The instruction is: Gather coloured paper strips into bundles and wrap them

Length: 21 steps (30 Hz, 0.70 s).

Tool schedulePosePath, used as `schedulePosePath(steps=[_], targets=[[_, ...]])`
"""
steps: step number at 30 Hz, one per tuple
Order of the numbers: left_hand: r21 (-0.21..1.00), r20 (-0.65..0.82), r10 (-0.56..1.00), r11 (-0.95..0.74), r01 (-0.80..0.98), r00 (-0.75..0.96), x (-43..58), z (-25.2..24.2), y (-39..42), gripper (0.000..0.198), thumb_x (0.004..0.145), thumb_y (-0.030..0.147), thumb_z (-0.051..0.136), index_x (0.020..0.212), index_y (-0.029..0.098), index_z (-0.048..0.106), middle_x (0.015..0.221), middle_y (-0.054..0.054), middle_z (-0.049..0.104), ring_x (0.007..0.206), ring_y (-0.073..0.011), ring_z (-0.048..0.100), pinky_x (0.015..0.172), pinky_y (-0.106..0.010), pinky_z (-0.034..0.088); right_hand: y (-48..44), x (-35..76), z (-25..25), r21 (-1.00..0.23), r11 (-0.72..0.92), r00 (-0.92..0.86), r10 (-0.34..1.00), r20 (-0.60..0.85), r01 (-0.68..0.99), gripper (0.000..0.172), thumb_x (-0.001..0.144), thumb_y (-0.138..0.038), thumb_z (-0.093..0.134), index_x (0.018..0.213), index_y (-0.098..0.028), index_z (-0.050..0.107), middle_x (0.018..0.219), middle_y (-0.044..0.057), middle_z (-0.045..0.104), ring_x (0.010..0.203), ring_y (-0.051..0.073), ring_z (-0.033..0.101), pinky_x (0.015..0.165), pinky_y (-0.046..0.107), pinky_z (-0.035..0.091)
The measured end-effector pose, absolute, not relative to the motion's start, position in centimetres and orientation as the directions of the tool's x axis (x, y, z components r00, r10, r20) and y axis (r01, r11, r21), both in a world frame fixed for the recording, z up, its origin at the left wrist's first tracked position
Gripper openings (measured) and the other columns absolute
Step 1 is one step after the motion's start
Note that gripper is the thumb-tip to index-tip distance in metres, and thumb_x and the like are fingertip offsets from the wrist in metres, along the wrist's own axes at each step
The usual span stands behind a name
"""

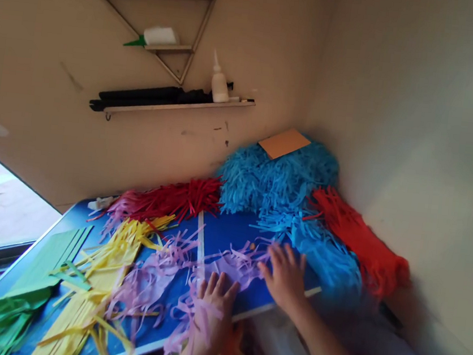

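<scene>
Two bare forearms (326, 344) reach in from the lower edge. The left hand (219, 300) is open, fingers straight and pointing away, with loose lilac strips (187, 307) trailing over its wrist; the right hand (286, 277) is open too, palm down, fingers fanned. Between them the lilac fringed paper (232, 269) lies on the blue desk (230, 229). The step looks like spreading it flat; the next move probably calls for light pressure, keeping the strips untangled.
</scene>
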<state>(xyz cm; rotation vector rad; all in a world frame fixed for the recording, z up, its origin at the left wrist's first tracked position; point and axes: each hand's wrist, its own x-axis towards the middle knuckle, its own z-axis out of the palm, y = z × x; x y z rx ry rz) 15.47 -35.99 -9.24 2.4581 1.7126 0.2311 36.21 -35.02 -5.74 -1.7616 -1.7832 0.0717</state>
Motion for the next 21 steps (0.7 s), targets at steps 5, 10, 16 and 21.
schedulePosePath(steps=[5,10,16,21], targets=[[0.209,0.039,0.935,-0.351,0.913,0.351,16.2,-8.4,-37.1,0.065,0.073,0.047,0.064,0.136,0.035,0.054,0.150,-0.010,0.048,0.141,-0.0397,0.036,0.116,-0.059,0.023,-34.0,33.5,-4.6,-0.526,0.485,-0.292,0.864,0.409,0.698,0.052,0.098,-0.044,0.046,0.144,-0.020,0.043,0.138,0.015,0.057,0.131,0.031,0.048,0.116,0.059,0.014],[0.233,0.053,0.934,-0.356,0.905,0.353,16.4,-8.4,-37.3,0.062,0.069,0.041,0.068,0.130,0.035,0.060,0.146,-0.007,0.052,0.138,-0.0387,0.040,0.114,-0.057,0.029,-30.5,31.2,-4.4,-0.561,0.419,-0.344,0.908,0.241,0.714,0.047,0.094,-0.048,0.053,0.133,-0.022,0.057,0.134,0.013,0.060,0.136,0.037,0.040,0.114,0.067,0.004],[0.297,0.020,0.938,-0.335,0.894,0.345,16.1,-7.7,-36.9,0.064,0.066,0.039,0.072,0.128,0.040,0.060,0.147,-0.005,0.052,0.140,-0.0374,0.038,0.112,-0.055,0.031,-31.4,34.9,-3.7,-0.456,0.513,-0.370,0.852,0.370,0.727,0.044,0.088,-0.039,0.061,0.128,-0.022,0.058,0.131,0.014,0.061,0.127,0.034,0.048,0.115,0.059,0.008],[0.332,-0.026,0.939,-0.314,0.889,0.342,15.0,-6.1,-36.6,0.043,0.079,0.022,0.058,0.120,0.036,0.066,0.136,-0.003,0.062,0.133,-0.0304,0.049,0.113,-0.056,0.031,-34.0,35.2,-5.7,-0.496,0.590,-0.560,0.797,0.228,0.637,0.025,0.085,-0.022,0.062,0.109,-0.020,0.064,0.103,0.007,0.072,0.097,0.024,0.064,0.099,0.044,0.031]])
